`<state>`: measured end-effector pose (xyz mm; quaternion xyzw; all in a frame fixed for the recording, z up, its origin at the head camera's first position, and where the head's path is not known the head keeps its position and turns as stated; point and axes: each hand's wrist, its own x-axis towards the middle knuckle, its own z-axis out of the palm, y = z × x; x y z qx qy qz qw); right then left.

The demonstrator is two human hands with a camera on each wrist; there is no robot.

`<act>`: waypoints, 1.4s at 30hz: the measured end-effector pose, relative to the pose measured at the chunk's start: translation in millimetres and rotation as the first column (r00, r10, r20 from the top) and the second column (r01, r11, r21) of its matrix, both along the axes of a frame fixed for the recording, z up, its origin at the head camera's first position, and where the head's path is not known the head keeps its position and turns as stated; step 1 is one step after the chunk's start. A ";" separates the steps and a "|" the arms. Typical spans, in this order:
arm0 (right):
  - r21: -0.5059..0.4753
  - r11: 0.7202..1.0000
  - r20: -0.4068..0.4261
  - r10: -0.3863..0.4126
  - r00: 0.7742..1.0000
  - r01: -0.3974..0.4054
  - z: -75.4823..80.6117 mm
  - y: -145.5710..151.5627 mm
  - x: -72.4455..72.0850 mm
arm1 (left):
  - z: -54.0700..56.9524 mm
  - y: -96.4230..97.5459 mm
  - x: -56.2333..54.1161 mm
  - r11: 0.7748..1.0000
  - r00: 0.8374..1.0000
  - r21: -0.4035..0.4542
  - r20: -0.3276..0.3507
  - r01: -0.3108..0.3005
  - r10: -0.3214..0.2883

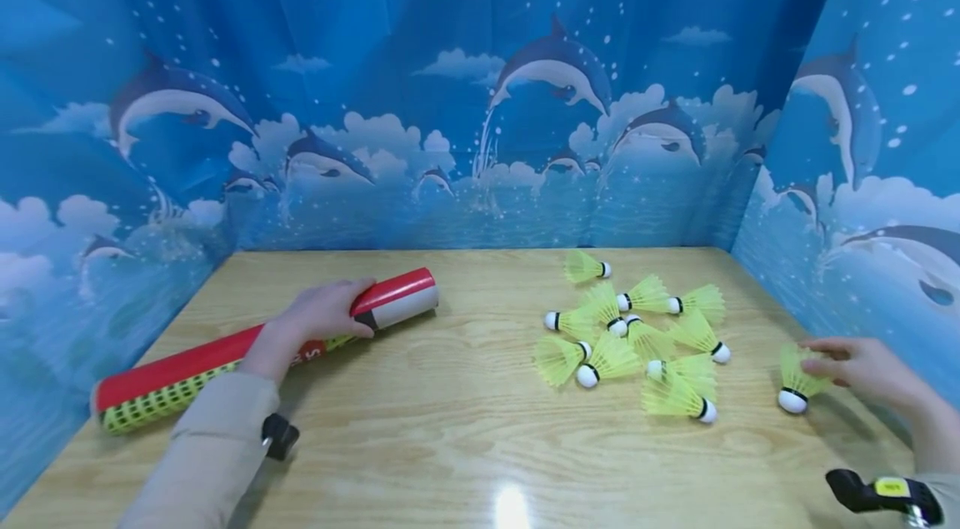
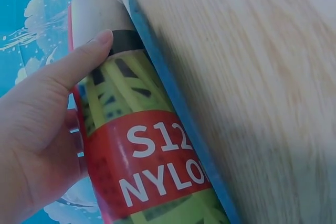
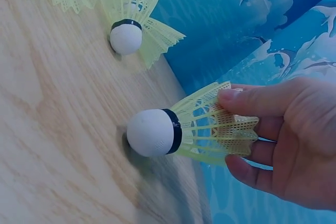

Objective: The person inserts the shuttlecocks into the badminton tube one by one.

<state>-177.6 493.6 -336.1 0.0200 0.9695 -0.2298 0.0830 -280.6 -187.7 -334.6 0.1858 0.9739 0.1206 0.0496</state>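
Observation:
A long red shuttlecock tube (image 1: 172,369) with a yellow-green patterned side lies slanted on the left of the table. My left hand (image 1: 322,312) grips it near its upper, grey-banded end. In the left wrist view the thumb lies across the tube's black band (image 2: 126,41), above a red label reading "S12 NYLON". At the far right, my right hand (image 1: 870,371) pinches a yellow shuttlecock (image 1: 797,377) by its skirt. The right wrist view shows its white cork (image 3: 151,133) pointing away from the fingers, low over the wood.
Several yellow shuttlecocks (image 1: 611,356) lie in a loose cluster right of the table's middle, some overlapping. One shuttlecock (image 1: 583,266) lies apart near the back edge. A blue dolphin-print curtain (image 1: 420,54) encloses the wooden table (image 1: 450,429) at the back and sides.

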 end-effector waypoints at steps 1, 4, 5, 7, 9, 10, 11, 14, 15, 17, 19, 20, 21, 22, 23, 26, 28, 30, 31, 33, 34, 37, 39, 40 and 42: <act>-0.006 1.000 -0.001 -0.011 1.000 0.011 0.6 0.2 0.0 | 0.9 0.0 0.9 1.000 1.000 0.003 -0.005 -0.007 0.007; -0.029 0.999 -0.004 -0.044 0.999 0.044 2.3 -0.8 -0.5 | 3.9 -0.2 2.9 0.999 0.999 0.018 -0.023 -0.029 0.029; -0.035 0.998 -0.009 -0.052 0.999 0.052 2.7 -1.9 -0.6 | 5.1 -0.2 3.6 0.999 0.999 0.023 -0.029 -0.035 0.035; -0.048 0.997 -0.029 -0.060 0.998 0.058 4.0 -4.4 -1.0 | 8.1 0.3 5.3 0.999 0.998 0.029 -0.046 -0.043 0.045; -0.054 0.996 -0.054 -0.069 0.996 0.066 5.5 -7.9 -1.0 | 10.8 1.0 6.6 0.999 0.996 0.031 -0.078 -0.033 0.036; -0.056 0.996 -0.067 -0.072 0.995 0.068 6.2 -9.8 -1.0 | 11.8 1.6 7.3 0.999 0.995 0.027 -0.099 -0.025 0.027; -0.062 0.996 -0.074 -0.075 0.994 0.070 7.2 -11.6 -1.0 | 12.8 2.5 8.1 1.000 0.992 0.021 -0.122 -0.016 0.019; -0.070 0.994 -0.091 -0.085 0.992 0.079 7.1 -13.0 -4.2 | 15.2 5.4 10.0 1.000 0.979 -0.002 -0.202 0.015 -0.015; -0.066 0.995 -0.105 -0.087 0.991 0.081 -4.8 0.9 -13.5 | 15.5 6.6 10.8 1.000 0.975 -0.007 -0.223 0.021 -0.022; -0.077 0.994 -0.109 -0.089 0.990 0.081 -2.2 -3.1 -15.0 | 15.8 9.3 12.3 1.000 0.965 -0.008 -0.261 0.024 -0.025; -0.085 0.993 -0.116 -0.086 0.989 0.077 1.6 -8.8 -16.0 | 15.9 11.8 13.7 1.000 0.956 0.002 -0.292 0.024 -0.023; -0.086 0.994 -0.120 -0.083 0.989 0.073 3.9 -12.2 -16.4 | 15.9 12.9 14.1 1.000 0.951 0.007 -0.308 0.026 -0.022; -0.082 0.994 -0.128 -0.077 0.989 0.067 7.4 -17.1 -15.9 | 16.2 14.0 14.7 1.000 0.947 0.014 -0.319 0.025 -0.019; -0.083 0.995 -0.121 -0.072 0.990 0.062 22.4 -35.5 -8.0 | 16.8 15.0 15.3 1.000 0.942 0.015 -0.336 0.027 -0.020; -0.082 0.995 -0.125 -0.066 0.990 0.056 24.5 -38.4 -8.5 | 17.6 15.9 15.9 0.999 0.937 0.017 -0.349 0.028 -0.020; -0.084 0.996 -0.129 -0.048 0.990 0.037 30.7 -47.3 -9.7 | 19.7 18.8 18.2 0.999 0.918 0.006 -0.394 0.037 -0.031; -0.103 0.994 -0.132 -0.044 0.990 0.031 34.2 -53.6 -9.8 | 20.7 21.3 20.4 0.999 0.906 -0.004 -0.422 0.041 -0.038; -0.142 0.989 -0.130 -0.054 0.990 0.035 36.9 -60.2 -9.7 | 20.9 23.9 22.7 0.999 0.892 -0.010 -0.449 0.053 -0.052; -0.156 0.987 -0.131 -0.056 0.990 0.035 37.9 -63.7 -10.1 | 20.7 25.0 23.9 0.998 0.885 -0.013 -0.462 0.060 -0.059; -0.179 0.983 -0.139 -0.060 0.988 0.034 39.8 -70.6 -10.9 | 19.8 26.8 25.2 0.997 0.869 -0.018 -0.489 0.078 -0.076; -0.186 0.982 -0.146 -0.060 0.988 0.032 41.0 -74.0 -11.4 | 19.3 27.6 25.8 0.996 0.861 -0.019 -0.501 0.088 -0.085; -0.186 0.983 -0.173 -0.038 0.984 0.005 44.3 -84.2 -13.4 | 17.6 29.4 26.9 0.993 0.841 -0.024 -0.530 0.112 -0.108; -0.188 0.982 -0.186 -0.024 0.982 -0.012 46.9 -91.4 -14.9 | 16.4 30.7 27.3 0.991 0.829 -0.034 -0.545 0.126 -0.124; -0.190 0.982 -0.191 -0.014 0.981 -0.023 48.1 -94.8 -15.7 | 16.3 31.7 27.8 0.990 0.822 -0.042 -0.554 0.135 -0.135; -0.197 0.979 -0.201 0.004 0.980 -0.044 50.3 -101.8 -17.1 | 16.1 33.7 28.6 0.987 0.806 -0.054 -0.571 0.151 -0.155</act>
